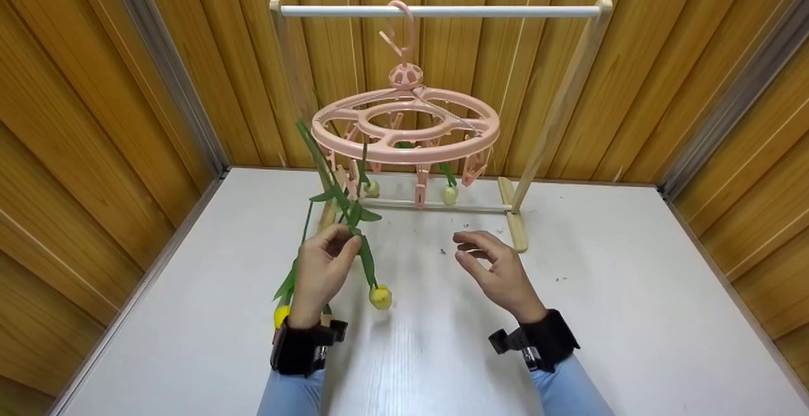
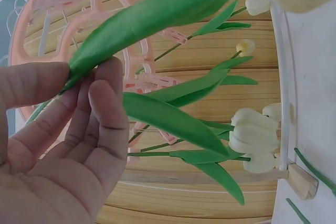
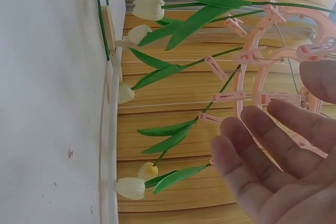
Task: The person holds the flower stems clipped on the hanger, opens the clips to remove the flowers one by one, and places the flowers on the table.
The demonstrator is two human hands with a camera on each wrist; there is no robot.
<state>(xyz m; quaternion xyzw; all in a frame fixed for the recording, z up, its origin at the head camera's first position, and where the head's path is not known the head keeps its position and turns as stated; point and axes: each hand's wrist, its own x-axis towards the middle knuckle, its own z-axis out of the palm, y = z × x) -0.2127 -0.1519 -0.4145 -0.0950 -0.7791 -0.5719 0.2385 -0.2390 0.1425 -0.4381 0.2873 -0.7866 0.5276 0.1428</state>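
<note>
Between thumb and fingers my left hand (image 1: 322, 270) pinches the leafy green stem of a yellow tulip (image 1: 380, 297). Its flower head hangs downward and its stem rises past the left rim of the pink round clip hanger (image 1: 404, 158). In the left wrist view, the thumb presses a broad green leaf (image 2: 157, 22) against the fingers. My right hand (image 1: 499, 270) is held above the table, right of the tulip, fingers loosely bent around nothing. Several pale tulips (image 3: 148, 8) hang heads down from the hanger, with pink clothespins (image 1: 420, 185) around its ring.
The hanger's hook (image 1: 404, 24) hangs on the white bar (image 1: 505, 11) of a wooden stand (image 1: 556, 112). More tulips, one with a yellow head (image 1: 282, 316), lie left of my left hand. Small dark specks dot the white table (image 1: 632, 315); wood-panelled walls enclose it.
</note>
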